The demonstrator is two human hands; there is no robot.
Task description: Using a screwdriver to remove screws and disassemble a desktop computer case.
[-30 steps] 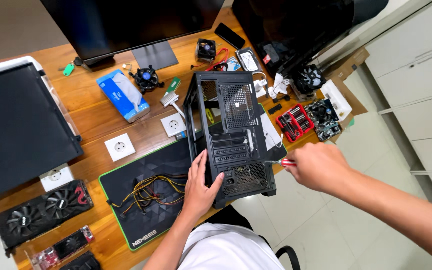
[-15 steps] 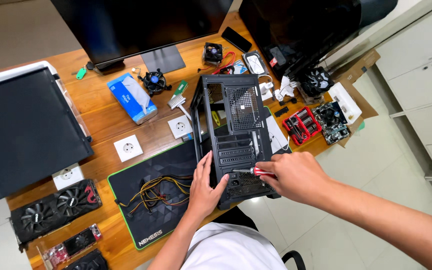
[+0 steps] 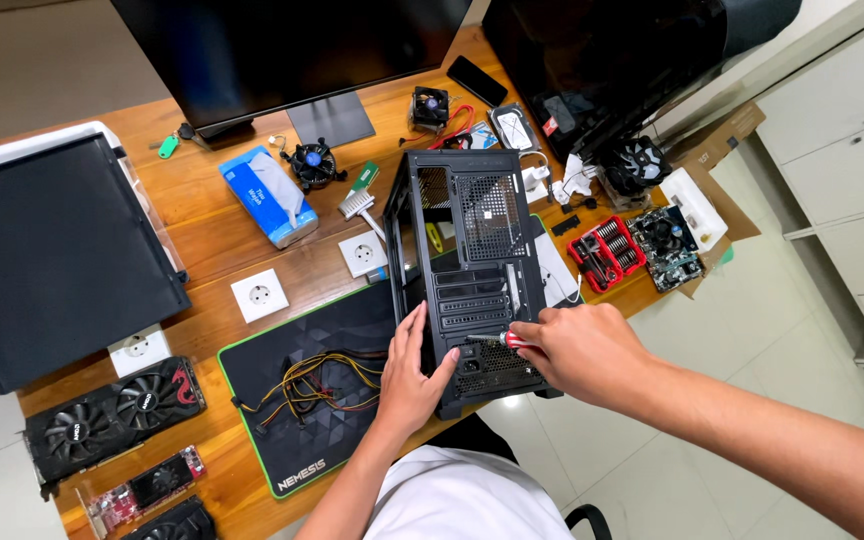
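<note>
Now the left hand [image 3: 410, 372] lies flat, fingers spread, against the black case [image 3: 472, 270] standing at the surface's [image 3: 202, 230] near edge, beside a mat [image 3: 302, 400]. Right hand [image 3: 577, 352], fingers closed on a red screwdriver [image 3: 497, 339], presses its tip to the case's rear panel.

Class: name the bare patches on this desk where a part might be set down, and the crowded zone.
Bare wood lies between the tissue box and the wall sockets. Crowded: behind and right of the computer case, among fans, drive and motherboard.
</note>
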